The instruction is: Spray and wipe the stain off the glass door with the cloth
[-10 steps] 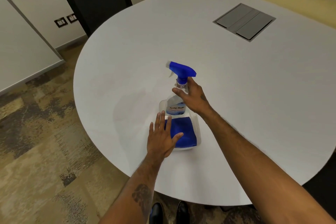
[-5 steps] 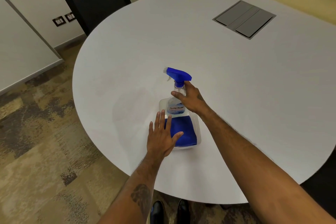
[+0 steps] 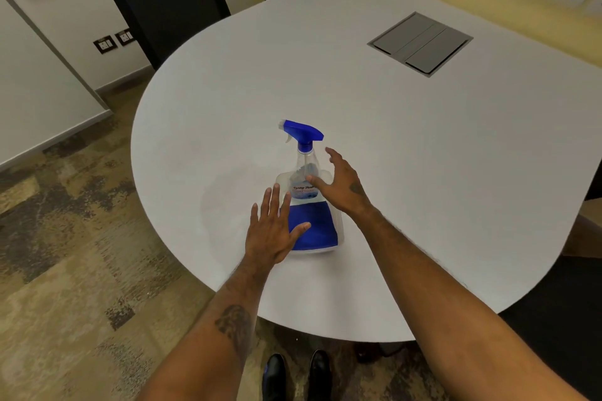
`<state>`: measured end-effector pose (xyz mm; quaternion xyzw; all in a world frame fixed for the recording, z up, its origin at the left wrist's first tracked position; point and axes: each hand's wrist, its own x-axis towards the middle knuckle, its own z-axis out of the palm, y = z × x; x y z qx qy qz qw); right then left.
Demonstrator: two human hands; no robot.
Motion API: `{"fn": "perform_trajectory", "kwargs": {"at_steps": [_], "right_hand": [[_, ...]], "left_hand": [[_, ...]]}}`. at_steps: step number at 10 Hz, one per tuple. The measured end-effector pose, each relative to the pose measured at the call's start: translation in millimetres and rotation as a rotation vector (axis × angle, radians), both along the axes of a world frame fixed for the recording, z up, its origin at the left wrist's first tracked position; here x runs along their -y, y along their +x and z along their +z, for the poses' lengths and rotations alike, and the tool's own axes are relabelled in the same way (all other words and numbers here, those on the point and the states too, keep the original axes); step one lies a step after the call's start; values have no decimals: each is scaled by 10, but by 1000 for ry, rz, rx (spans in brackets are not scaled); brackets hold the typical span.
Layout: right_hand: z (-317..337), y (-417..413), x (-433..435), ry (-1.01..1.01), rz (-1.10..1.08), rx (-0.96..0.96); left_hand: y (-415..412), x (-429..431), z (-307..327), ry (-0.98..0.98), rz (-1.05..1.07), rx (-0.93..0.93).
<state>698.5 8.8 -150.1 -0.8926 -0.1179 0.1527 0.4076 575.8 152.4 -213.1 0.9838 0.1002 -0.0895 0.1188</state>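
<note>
Right hand [image 3: 342,187] spread wide beside the spray bottle [image 3: 304,169], fingers apart and curled loosely, gripping nothing; thumb tip across the front of the bottle's label, whether touching it or just in front of it cannot be told; index finger raised clear of the neck. Just past the right fingertips, the blue trigger head [image 3: 303,131], nozzle pointing away to the left. Bottle upright, clear-bodied, standing in the far end of a shallow clear tray [image 3: 340,238]. Left hand [image 3: 275,231] flat and open, fingers stretched forward and slightly fanned, palm down over the tray's left edge, thumb lying across the blue cloth [image 3: 317,228]; nothing grasped. Cloth folded flat in the near end of the tray, directly under and to the right of the left thumb, just below the right wrist. Tray between the two hands, resting on the white round-ended table [image 3: 423,172]. Well beyond the right hand, a grey hatch [image 3: 420,42] set flush in the tabletop. Far ahead of the left hand, a black chair [image 3: 163,0] against the table edge. Below both forearms, two black shoes [image 3: 296,374] on patterned carpet [image 3: 65,254].
</note>
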Motion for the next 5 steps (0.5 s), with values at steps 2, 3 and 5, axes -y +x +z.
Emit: {"fn": "perform_trajectory", "kwargs": {"at_steps": [2,3,5], "right_hand": [[18,-338,249,-161,81,80],[103,-527,321,-201,104,111],[222,-984,459,-279,112,207]], "left_hand": [[-152,59,364,37,26,66],[-268,63,555,55,32,83],[-625,85,843,61,2,114]]}}
